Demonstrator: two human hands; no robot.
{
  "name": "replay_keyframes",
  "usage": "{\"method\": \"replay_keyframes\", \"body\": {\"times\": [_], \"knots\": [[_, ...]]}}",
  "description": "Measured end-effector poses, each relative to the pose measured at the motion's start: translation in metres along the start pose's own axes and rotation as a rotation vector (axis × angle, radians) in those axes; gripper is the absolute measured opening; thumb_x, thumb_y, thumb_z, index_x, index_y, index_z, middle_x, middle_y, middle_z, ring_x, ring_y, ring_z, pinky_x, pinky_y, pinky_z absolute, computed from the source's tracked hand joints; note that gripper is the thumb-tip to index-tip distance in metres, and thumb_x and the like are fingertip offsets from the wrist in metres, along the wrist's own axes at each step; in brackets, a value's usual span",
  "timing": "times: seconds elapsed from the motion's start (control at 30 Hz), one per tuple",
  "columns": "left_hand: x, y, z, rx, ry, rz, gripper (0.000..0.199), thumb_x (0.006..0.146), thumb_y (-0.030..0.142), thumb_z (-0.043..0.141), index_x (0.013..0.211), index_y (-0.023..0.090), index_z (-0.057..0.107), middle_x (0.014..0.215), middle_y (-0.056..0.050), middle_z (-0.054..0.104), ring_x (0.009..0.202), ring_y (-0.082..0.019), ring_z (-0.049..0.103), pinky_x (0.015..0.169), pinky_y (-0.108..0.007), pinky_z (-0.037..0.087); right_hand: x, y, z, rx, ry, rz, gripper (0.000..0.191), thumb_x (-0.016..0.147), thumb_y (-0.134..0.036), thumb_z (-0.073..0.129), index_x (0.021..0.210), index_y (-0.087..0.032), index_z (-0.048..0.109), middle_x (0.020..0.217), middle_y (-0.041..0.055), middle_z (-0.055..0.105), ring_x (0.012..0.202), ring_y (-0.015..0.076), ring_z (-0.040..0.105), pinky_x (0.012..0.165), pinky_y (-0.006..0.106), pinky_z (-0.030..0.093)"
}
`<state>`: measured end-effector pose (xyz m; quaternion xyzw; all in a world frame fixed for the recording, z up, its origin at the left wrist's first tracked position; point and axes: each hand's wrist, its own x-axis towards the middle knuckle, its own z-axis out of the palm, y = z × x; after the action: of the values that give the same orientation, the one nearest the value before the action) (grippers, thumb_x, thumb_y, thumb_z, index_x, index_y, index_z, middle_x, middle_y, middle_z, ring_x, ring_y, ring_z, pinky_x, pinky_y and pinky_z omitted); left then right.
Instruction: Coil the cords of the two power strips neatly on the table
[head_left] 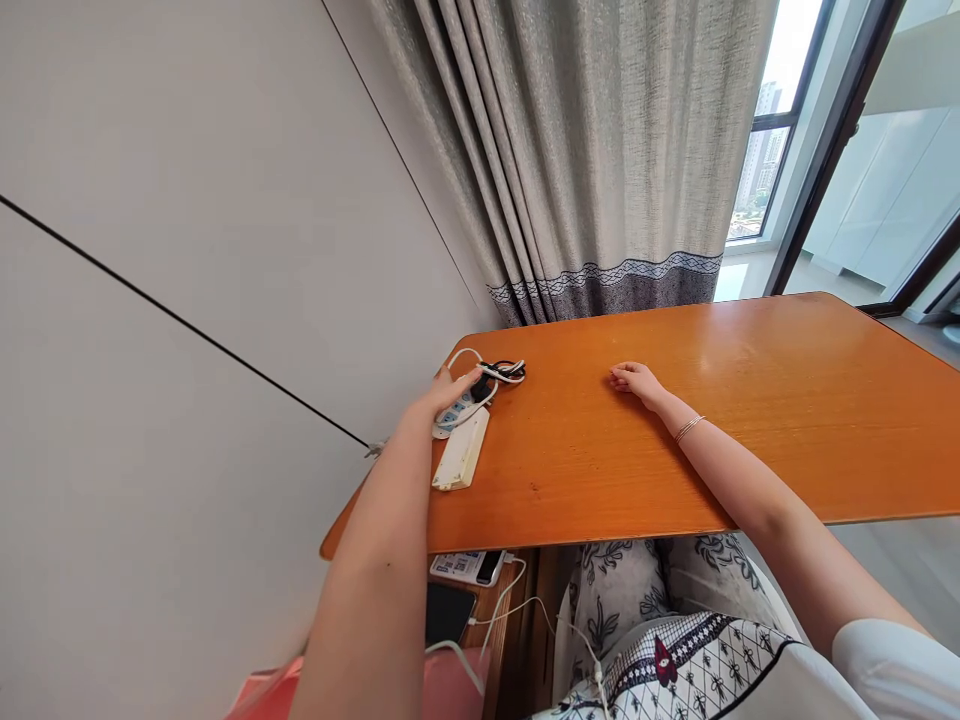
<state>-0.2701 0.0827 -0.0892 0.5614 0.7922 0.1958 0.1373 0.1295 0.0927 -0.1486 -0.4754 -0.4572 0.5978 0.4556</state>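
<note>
My left hand (450, 390) rests at the power strip (452, 412) on the left end of the wooden table (600, 450), its fingers extended toward the plug and cables. A black plug (482, 388) sits in the strip, with coiled white and black cables (510, 371) beside it. Just in front of the strip lies a cream-coloured flat box (461, 452). My right hand (634, 380) lies on the tabletop right of the cables, its fingers curled inward; nothing shows in them.
Below the table's front edge, a white power bank (469, 567) and a dark phone (448, 612) lie on a lower wooden surface with white cables. A grey wall (187, 250) borders the left; a curtain (622, 150) hangs behind the table.
</note>
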Motion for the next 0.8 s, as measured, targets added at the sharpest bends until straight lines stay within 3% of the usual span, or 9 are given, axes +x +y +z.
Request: {"method": "replay_keyframes", "body": {"times": [0.1,0.17,0.27,0.37,0.47,0.57,0.67,0.8], "knots": [[-0.004,0.021,0.001,0.037,0.106,-0.061,0.084,0.094,0.067,0.038,0.147,0.002,0.043,0.155,-0.036,0.04,0.144,-0.052,0.04,0.113,-0.069,0.032,-0.001,0.001,-0.001,-0.023,-0.01,-0.018,0.008,0.085,-0.02,0.067,0.079,-0.017,0.063,0.074,0.0023,0.068,0.066,0.0098,0.062,0.073,0.023,0.053],[-0.008,0.04,0.006,0.035,0.202,0.002,0.073,0.098,0.057,0.037,0.147,0.004,0.044,0.158,-0.031,0.039,0.148,-0.045,0.037,0.118,-0.061,0.03,0.0,0.001,-0.002,-0.054,-0.017,-0.031,0.008,0.085,-0.022,0.068,0.081,-0.018,0.062,0.075,0.0028,0.068,0.067,0.0101,0.062,0.074,0.023,0.054],[-0.019,0.075,0.023,-0.068,0.319,0.218,0.062,0.098,0.044,0.041,0.145,0.005,0.046,0.154,-0.026,0.047,0.147,-0.035,0.04,0.121,-0.048,0.032,0.002,0.003,-0.004,-0.139,-0.028,-0.053,0.01,0.085,-0.025,0.069,0.083,-0.018,0.062,0.08,0.0051,0.07,0.069,0.0114,0.064,0.075,0.025,0.055],[-0.036,0.117,0.054,-0.205,0.33,0.441,0.051,0.094,0.036,0.051,0.137,0.008,0.053,0.145,-0.023,0.055,0.141,-0.032,0.047,0.121,-0.044,0.032,0.002,0.006,-0.007,-0.286,-0.046,-0.088,0.008,0.087,-0.025,0.065,0.087,-0.017,0.063,0.089,0.0081,0.073,0.075,0.0133,0.066,0.078,0.028,0.056],[-0.06,0.159,0.095,-0.276,0.213,0.577,0.046,0.092,0.034,0.056,0.131,0.01,0.057,0.141,-0.022,0.058,0.137,-0.031,0.051,0.12,-0.044,0.035,-0.005,0.008,-0.016,-0.493,-0.063,-0.151,0.009,0.089,-0.023,0.062,0.093,-0.017,0.068,0.1,0.0103,0.075,0.09,0.0179,0.069,0.091,0.034,0.055],[-0.087,0.188,0.137,-0.194,-0.012,0.618,0.045,0.092,0.033,0.058,0.131,0.01,0.059,0.144,-0.022,0.057,0.139,-0.03,0.05,0.12,-0.042,0.035,-0.018,0.009,-0.031,-0.728,-0.079,-0.234,0.019,0.087,-0.022,0.066,0.105,-0.016,0.072,0.119,0.0143,0.072,0.118,0.0262,0.063,0.111,0.043,0.043],[-0.112,0.197,0.169,0.015,-0.226,0.599,0.057,0.094,0.041,0.058,0.143,0.011,0.053,0.158,-0.024,0.044,0.149,-0.035,0.039,0.123,-0.05,0.029,-0.032,0.011,-0.045,-0.937,-0.116,-0.289,0.036,0.087,-0.021,0.067,0.123,-0.016,0.071,0.144,0.0185,0.06,0.143,0.0327,0.046,0.123,0.048,0.027],[-0.131,0.191,0.183,0.11,-0.214,0.64,0.059,0.102,0.046,0.042,0.149,0.011,0.049,0.164,-0.023,0.034,0.156,-0.034,0.027,0.128,-0.052,0.016,-0.042,0.014,-0.05,-1.141,-0.162,-0.301,0.048,0.094,-0.024,0.059,0.141,-0.019,0.061,0.161,0.0161,0.044,0.156,0.0351,0.027,0.126,0.056,0.016]]}}
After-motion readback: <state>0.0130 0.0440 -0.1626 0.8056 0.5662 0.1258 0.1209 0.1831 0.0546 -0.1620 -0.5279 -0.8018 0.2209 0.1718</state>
